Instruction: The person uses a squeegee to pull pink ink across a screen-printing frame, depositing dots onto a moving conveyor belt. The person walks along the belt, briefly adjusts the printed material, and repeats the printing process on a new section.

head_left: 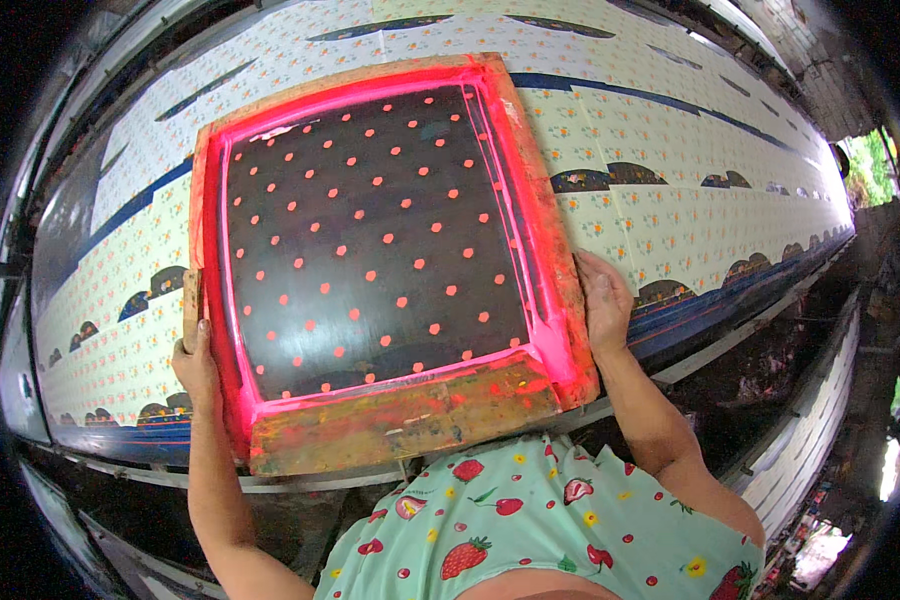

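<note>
Pink-edged, the screen (370,245) lay over the cloth (610,225), left hand (199,362) and right hand (607,300) half-closed, gripping its sides — pink print seemingly done leftward, apparently lacking rightward among orange flowers.

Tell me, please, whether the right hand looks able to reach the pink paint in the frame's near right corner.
Probably yes: the pink paint lies uncovered close to the right hand, which would likely first have to let go of the wooden frame.
</note>
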`<state>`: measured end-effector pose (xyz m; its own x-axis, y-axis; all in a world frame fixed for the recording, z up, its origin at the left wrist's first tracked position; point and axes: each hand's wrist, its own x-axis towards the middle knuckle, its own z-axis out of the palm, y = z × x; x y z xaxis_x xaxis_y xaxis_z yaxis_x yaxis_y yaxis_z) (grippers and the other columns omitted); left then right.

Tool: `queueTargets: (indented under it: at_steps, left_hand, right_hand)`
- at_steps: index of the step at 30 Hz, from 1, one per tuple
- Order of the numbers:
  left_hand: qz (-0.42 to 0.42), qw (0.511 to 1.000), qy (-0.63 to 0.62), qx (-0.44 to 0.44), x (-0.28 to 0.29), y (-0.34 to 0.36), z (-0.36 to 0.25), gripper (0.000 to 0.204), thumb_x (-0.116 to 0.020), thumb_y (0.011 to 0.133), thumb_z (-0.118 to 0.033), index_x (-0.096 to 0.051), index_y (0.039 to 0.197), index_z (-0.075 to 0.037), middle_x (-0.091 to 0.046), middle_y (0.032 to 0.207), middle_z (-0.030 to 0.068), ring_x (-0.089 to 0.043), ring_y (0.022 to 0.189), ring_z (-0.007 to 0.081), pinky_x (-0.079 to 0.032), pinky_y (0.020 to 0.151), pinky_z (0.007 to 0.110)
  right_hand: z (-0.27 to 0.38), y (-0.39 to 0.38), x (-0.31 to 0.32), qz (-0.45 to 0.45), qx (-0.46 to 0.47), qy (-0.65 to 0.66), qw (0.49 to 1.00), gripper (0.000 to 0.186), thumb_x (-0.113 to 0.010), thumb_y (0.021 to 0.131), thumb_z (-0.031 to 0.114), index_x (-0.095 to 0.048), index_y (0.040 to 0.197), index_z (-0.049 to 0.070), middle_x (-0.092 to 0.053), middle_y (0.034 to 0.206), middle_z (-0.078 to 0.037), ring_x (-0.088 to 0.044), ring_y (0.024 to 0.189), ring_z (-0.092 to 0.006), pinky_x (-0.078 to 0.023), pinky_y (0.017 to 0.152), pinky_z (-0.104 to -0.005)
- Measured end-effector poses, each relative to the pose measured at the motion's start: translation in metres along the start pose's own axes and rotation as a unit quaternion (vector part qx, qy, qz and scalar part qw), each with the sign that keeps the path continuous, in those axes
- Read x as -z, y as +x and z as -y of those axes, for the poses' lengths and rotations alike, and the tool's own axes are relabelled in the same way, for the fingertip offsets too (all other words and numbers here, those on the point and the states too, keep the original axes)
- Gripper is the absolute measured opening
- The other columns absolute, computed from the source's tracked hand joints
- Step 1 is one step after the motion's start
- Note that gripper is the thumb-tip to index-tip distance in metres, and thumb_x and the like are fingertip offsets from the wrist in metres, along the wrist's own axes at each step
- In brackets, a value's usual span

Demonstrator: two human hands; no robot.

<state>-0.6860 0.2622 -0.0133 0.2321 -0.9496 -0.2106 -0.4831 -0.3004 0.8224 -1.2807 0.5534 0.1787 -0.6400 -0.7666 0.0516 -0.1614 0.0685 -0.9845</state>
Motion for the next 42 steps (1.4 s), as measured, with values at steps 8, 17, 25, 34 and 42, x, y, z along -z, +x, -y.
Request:
queueTargets:
  at_steps: [8, 17, 25, 34, 42]
  left_hand:
    - [0.019, 0.998, -0.048, 0.02, 0.003, 0.0, -0.012, 0.056, -0.086, 0.099, -0.048, -0.074, 0.103, 0.007, -0.068, 0.085, 0.0059, -0.056, 0.074, 0.0139, -0.047, 0.066, 0.033]
    - [0.128, 0.97, -0.19, 0.076, 0.012, 0.019, -0.009, 0.064, -0.087, 0.096, -0.044, -0.072, 0.125, 0.011, -0.079, 0.106, 0.0162, -0.075, 0.084, 0.0233, -0.062, 0.079, 0.039]
    - [0.196, 0.935, -0.282, 0.085, -0.019, 0.008, -0.008, 0.072, -0.086, 0.095, -0.043, -0.068, 0.134, 0.014, -0.078, 0.111, 0.0204, -0.078, 0.087, 0.0309, -0.065, 0.081, 0.04]
    - [0.167, 0.934, -0.315, 0.039, -0.024, 0.024, -0.005, 0.051, -0.089, 0.095, -0.033, -0.075, 0.118, 0.01, -0.076, 0.102, 0.0119, -0.073, 0.085, 0.0214, -0.06, 0.077, 0.036]
    - [0.106, 0.948, -0.301, -0.022, -0.057, 0.051, 0.027, 0.039, -0.091, 0.093, -0.03, -0.072, 0.1, 0.002, -0.071, 0.088, 0.0046, -0.063, 0.07, 0.0128, -0.054, 0.065, 0.033]
  right_hand:
    - [0.053, 0.005, -0.011, 0.041, -0.047, 0.104, 0.993, 0.057, -0.056, 0.118, 0.043, -0.065, 0.147, -0.004, -0.07, 0.147, -0.018, -0.066, 0.136, -0.0274, -0.049, 0.12, -0.0427]
    - [0.081, 0.023, -0.009, 0.092, 0.023, 0.061, 0.994, 0.058, -0.059, 0.115, 0.04, -0.059, 0.156, -0.001, -0.067, 0.152, -0.015, -0.061, 0.141, -0.0253, -0.043, 0.124, -0.0411]
    - [0.106, 0.015, -0.014, 0.127, 0.08, -0.123, 0.981, 0.062, -0.058, 0.114, 0.043, -0.061, 0.153, -0.004, -0.068, 0.151, -0.015, -0.062, 0.14, -0.0232, -0.043, 0.124, -0.0387]
    - [0.109, -0.001, -0.053, 0.173, 0.071, -0.109, 0.976, 0.059, -0.056, 0.117, 0.045, -0.062, 0.152, -0.001, -0.066, 0.15, -0.014, -0.062, 0.138, -0.0194, -0.046, 0.123, -0.0379]
    - [0.055, 0.009, -0.07, 0.078, 0.073, -0.127, 0.986, 0.057, -0.056, 0.116, 0.049, -0.066, 0.147, 0.003, -0.066, 0.15, -0.011, -0.06, 0.141, -0.0218, -0.043, 0.126, -0.0404]
